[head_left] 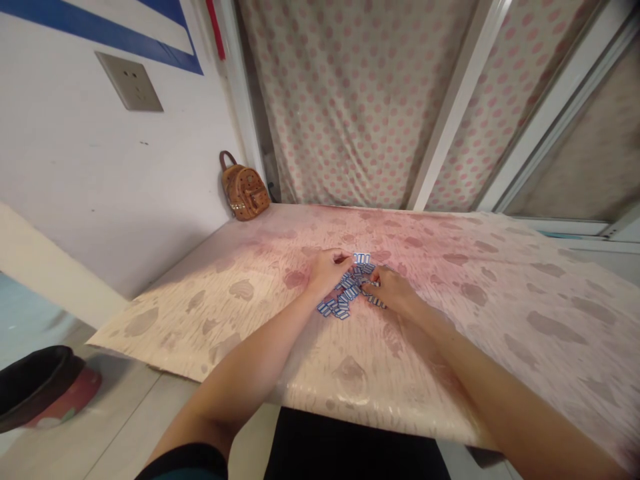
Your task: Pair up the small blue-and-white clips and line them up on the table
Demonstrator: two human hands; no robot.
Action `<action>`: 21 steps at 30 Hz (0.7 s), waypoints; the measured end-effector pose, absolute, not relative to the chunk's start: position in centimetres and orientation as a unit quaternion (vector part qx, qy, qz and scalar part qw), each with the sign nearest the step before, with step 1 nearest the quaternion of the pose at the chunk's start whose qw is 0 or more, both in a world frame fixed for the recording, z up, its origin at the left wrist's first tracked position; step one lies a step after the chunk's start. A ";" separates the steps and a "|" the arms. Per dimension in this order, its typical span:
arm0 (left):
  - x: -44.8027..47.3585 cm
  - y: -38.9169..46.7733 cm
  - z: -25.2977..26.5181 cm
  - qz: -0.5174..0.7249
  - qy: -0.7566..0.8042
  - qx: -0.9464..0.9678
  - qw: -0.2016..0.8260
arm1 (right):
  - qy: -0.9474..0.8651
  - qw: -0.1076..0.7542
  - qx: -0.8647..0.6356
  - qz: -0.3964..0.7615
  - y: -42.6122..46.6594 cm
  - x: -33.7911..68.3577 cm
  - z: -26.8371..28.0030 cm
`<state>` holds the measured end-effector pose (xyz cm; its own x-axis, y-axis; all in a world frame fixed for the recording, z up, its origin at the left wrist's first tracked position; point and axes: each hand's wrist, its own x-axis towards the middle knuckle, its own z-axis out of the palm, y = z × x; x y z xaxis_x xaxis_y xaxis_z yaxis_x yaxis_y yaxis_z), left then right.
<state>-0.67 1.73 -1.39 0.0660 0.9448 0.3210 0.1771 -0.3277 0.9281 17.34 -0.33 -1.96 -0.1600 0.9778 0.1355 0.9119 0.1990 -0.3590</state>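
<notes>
A pile of several small blue-and-white tiles (346, 293) lies on the table (500, 300), which is covered with a pink and cream patterned cloth. My left hand (326, 268) rests on the left side of the pile, fingers curled over the tiles. My right hand (393, 290) rests on the right side, its fingers bent down onto the tiles. Whether either hand actually grips a tile is hidden by the fingers. A few tiles (361, 257) lie just beyond the hands.
A small brown backpack (243, 190) leans in the far left corner against the white wall. A dotted curtain (360, 100) hangs behind the table. A dark basin (30, 387) stands on the floor at the lower left. A wall socket (129, 81) is up on the left.
</notes>
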 end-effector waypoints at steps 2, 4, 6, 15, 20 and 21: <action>-0.7 1.7 -1.4 0.518 0.443 0.630 0.372 | -0.755 0.190 -0.619 0.099 -0.3 17.4 -2.1; -0.7 1.8 -1.5 0.517 0.442 0.632 0.372 | -0.760 0.208 -0.606 0.108 -0.4 17.4 -2.1; -0.8 1.9 -1.6 0.515 0.444 0.633 0.368 | -0.767 0.226 -0.587 0.127 -0.4 17.4 -2.0; -0.7 1.8 -1.4 0.521 0.446 0.630 0.363 | -0.760 0.298 -0.529 0.231 0.1 18.0 -2.5; -0.8 1.6 -1.1 0.521 0.442 0.629 0.370 | -0.767 0.289 -0.502 0.275 0.4 18.6 -2.1; -0.8 1.6 -1.1 0.523 0.440 0.628 0.372 | -0.765 0.290 -0.501 0.283 0.3 18.6 -1.9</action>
